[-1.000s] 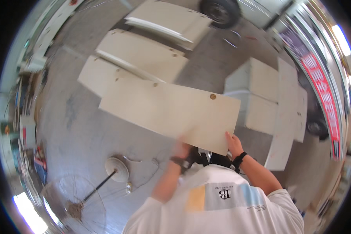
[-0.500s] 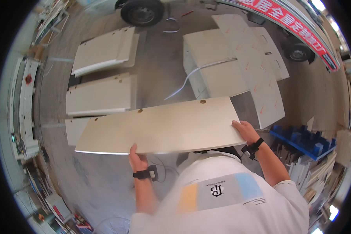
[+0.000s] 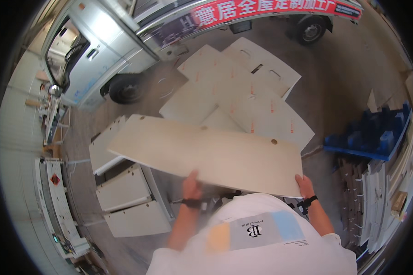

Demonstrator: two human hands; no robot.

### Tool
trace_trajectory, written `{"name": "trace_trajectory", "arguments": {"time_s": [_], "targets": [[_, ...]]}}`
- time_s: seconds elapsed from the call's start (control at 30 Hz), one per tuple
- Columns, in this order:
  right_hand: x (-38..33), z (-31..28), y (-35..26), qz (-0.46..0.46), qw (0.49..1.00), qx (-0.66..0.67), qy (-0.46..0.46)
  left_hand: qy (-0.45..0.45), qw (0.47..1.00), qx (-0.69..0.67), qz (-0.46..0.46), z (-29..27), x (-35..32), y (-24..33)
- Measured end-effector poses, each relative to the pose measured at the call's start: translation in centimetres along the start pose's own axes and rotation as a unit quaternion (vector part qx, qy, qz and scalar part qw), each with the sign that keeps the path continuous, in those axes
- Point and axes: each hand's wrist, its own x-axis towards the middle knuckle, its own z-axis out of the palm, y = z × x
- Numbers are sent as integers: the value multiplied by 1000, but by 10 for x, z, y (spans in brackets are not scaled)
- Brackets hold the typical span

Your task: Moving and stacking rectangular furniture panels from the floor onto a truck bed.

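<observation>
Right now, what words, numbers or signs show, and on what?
I won't copy wording.
Red banner on truck: readable white characters.
White shirt: black letters, some tiny.
Pale sheet: orange marks, too small.
Truck door: blue writing, blurred.
White unit: red diamond, unreadable.
Held panel: none seen.

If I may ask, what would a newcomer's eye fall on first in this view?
Probably the long cream panel across the middle, with the left hand at its near edge and the right hand at its near right corner. Next might come the silver truck at the upper left, with a bright red banner along its side at the top, and then the blue pallet at the right.
</observation>
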Motion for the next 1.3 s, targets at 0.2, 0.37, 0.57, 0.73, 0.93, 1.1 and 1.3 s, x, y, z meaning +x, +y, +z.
{"name": "trace_trajectory", "arguments": {"time_s": [0.2,0.37,0.57,0.73,0.93,1.1,1.3], "targets": [[31,-46,37,-43,979,-66,186,-125,971,184,90,118,146,-77],[74,-28,46,15,971,-65,231,-173,953,238,72,213,214,-63],[107,-12,43,113,959,-178,188,-196,827,525,42,226,277,-75],[157,-28,57,155,974,-52,157,-155,747,643,65,172,328,-105],[202,-8,64,134,900,379,169,-114,709,613,329,174,360,-123],[204,-3,57,108,898,368,213,-73,812,567,120,208,342,-99],[222,12,54,94,949,188,234,-48,688,652,315,213,337,-96]]}}
